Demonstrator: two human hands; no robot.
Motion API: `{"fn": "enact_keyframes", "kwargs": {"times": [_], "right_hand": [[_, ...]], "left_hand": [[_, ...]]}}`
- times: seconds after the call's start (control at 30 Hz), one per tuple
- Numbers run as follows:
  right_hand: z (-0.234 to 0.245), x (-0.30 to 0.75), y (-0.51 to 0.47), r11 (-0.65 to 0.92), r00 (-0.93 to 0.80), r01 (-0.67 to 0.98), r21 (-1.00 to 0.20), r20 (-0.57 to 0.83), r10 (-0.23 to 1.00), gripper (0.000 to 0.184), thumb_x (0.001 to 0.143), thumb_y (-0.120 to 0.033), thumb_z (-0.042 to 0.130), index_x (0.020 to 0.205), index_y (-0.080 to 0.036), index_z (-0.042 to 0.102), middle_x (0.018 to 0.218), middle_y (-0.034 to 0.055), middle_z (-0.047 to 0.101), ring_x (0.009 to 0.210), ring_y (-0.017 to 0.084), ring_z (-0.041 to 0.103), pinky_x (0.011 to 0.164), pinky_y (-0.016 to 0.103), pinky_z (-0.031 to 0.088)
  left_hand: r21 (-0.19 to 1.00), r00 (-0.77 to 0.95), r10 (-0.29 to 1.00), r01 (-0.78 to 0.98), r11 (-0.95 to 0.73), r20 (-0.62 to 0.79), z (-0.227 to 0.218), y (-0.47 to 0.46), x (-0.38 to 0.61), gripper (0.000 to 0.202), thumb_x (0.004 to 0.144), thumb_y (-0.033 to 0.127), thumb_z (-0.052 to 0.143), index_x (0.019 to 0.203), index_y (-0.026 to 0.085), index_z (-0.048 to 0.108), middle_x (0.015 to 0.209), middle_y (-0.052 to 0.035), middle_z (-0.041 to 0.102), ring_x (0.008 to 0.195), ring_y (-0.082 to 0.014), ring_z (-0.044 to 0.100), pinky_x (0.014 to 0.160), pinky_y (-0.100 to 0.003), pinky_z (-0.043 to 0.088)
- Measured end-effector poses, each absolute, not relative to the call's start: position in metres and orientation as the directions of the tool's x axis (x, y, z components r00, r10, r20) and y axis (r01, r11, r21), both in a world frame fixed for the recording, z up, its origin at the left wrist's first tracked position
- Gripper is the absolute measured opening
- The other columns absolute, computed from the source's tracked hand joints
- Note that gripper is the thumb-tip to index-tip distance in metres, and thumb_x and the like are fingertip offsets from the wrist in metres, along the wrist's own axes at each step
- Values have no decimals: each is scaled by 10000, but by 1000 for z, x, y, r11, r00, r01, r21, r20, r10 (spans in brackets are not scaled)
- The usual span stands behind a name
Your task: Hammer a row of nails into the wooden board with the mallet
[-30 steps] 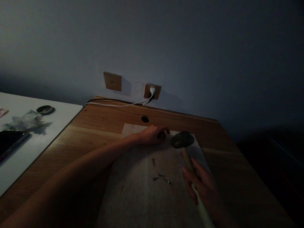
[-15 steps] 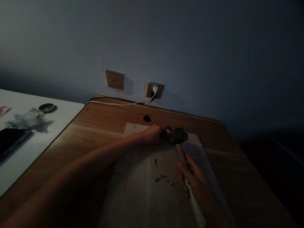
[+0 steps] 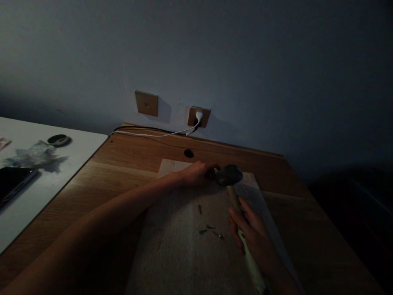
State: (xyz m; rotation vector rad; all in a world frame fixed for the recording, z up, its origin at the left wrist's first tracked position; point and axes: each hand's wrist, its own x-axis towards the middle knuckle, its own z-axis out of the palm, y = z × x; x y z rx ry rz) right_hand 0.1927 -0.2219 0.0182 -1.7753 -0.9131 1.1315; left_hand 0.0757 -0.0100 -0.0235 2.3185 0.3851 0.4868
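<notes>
My right hand is wrapped around the pale handle of a hammer, whose dark head is raised in front of my left hand. Near the far edge of a wooden board, my left hand has its fingers curled and drawn together beside the hammer head. What those fingers pinch, if anything, is hidden behind the head and in shadow. Several screws or nails lie loose on the board between my hands, among them one standing apart and a shiny-tipped one.
The board rests on a wooden desk against a wall. Two wall sockets sit behind it, one with plugged cables. To the left, a white table holds a phone, crumpled plastic and a dark round object.
The whole view has shifted very slightly. Both hands, the hammer and the loose pieces keep nearly the same places relative to the board.
</notes>
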Motion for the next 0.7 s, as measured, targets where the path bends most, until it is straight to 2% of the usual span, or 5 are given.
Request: {"fn": "enact_keyframes", "kwargs": {"times": [0.23,0.47,0.6,0.7], "right_hand": [[16,188,-222,-396,343,189,-898,-317,884,651,868,-601,551,1313,-128,509,517,-116,439,360,86,359,328,194,322],[3,196,-232,-410,328,165,-897,-343,880,630,884,-610,563,1319,-158,510,555,-108,473,343,72,364,304,174,310],[-5,201,-254,-441,401,125,-889,-361,842,735,869,-638,593,1409,-152,483,493,-115,459,328,79,336,306,183,292],[-8,205,-267,-494,408,100,-864,-417,812,779,829,-657,650,1425,-175,511,492,-96,486,358,105,402,338,211,350]], "left_hand": [[705,875,417,134,-697,246,-23,-11,76,482,756,62,705,1229,129,646,892,-50,765,792,-184,714,728,-262,504],[701,885,401,129,-702,238,-26,-10,77,492,770,53,678,1249,152,631,937,-43,765,838,-180,719,760,-263,507],[690,914,355,129,-712,196,-12,-10,72,515,772,103,710,1268,151,578,1121,-73,703,877,-165,690,785,-260,514],[605,953,286,169,-778,101,17,-17,60,504,750,206,783,1210,149,585,1254,-119,578,926,-180,657,766,-264,512]]}}
